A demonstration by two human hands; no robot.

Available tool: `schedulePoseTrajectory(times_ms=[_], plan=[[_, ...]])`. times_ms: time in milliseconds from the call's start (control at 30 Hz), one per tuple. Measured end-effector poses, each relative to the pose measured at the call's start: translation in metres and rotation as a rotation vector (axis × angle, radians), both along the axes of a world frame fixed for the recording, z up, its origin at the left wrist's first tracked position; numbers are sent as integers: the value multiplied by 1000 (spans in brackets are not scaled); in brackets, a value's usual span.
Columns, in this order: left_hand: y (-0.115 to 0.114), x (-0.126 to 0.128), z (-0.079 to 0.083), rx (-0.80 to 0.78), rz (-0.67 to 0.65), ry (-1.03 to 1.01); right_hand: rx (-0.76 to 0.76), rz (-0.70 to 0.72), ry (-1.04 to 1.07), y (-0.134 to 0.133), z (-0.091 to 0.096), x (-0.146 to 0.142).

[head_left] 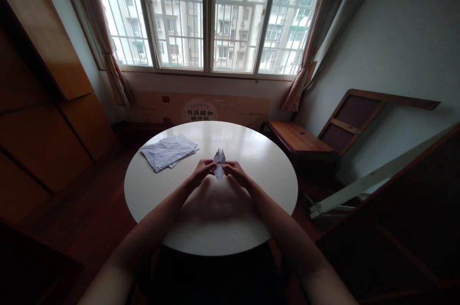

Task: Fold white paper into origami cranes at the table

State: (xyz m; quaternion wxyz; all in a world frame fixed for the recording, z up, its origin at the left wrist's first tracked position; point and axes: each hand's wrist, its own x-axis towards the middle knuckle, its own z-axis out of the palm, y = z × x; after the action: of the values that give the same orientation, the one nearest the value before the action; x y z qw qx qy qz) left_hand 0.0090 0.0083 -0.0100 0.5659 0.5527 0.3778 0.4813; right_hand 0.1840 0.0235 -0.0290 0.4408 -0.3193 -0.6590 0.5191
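Round white table (258, 151) (paper stack (168, 151))

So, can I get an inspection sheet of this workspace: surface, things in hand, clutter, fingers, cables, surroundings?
Surface: round white table, glossy, reflecting window light.
Job's things: folded paper, small and pointed, held just above the table.
Clutter: stack of creased paper sheets lying on the table's left side.
Fingers: left hand and right hand both pinch the folded paper, one from each side.
Cables: nothing seen.
Surroundings: barred window ahead, curtains at both sides, wooden bench on the right, wooden cabinets on the left.
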Motion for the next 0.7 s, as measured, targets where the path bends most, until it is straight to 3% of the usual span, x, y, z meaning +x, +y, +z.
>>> schedulePoseTrajectory(times_ms=[233, 700], plan=[[1, -2, -3, -18, -123, 24, 11, -12, -28, -2, 6, 2], [4, -2, -7, -11, -115, 20, -3, -16, 17, 4, -4, 1]])
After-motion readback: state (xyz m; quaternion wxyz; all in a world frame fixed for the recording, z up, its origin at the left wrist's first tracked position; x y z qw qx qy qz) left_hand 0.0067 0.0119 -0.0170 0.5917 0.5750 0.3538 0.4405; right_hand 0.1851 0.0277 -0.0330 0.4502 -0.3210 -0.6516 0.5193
